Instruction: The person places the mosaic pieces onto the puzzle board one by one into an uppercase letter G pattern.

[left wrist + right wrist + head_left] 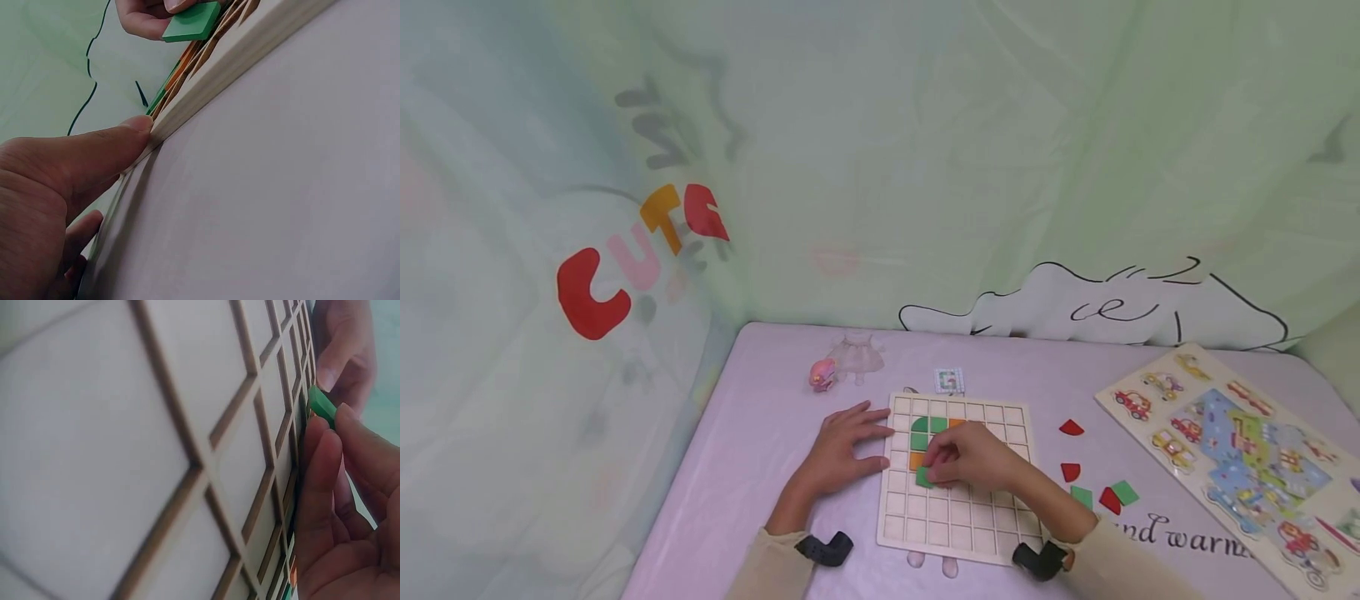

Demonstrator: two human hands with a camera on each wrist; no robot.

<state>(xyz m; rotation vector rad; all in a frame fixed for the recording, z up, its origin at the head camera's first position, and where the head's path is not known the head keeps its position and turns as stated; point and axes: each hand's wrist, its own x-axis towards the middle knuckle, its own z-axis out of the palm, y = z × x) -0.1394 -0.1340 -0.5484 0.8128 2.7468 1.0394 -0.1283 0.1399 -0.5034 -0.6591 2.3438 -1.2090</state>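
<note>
A pale wooden grid board (pixel 898 527) lies on the table in front of me. Along its left edge rests my left hand (pixel 841 450), fingers spread and fairly straight; the left wrist view has its thumb (pixel 134 128) against the rim. My right hand (pixel 981 457) pinches a green square tile (pixel 190 24) between thumb and fingertips, low over the grid's left part. Just above that tile in the head view sits an orange tile (pixel 917 461), with a green tile (pixel 919 442) and a green rounded piece (pixel 920 424) farther up. Another orange tile (pixel 956 422) is partly hidden by the right hand.
Right of the board lie loose red pieces (pixel 1071 427) and green squares (pixel 1082 497). A vehicle picture puzzle (pixel 1157 429) stretches along the far right. Behind the board are a small printed card (pixel 949 381) and a pink toy (pixel 823 375). Fabric walls (pixel 880 167) rise around the table.
</note>
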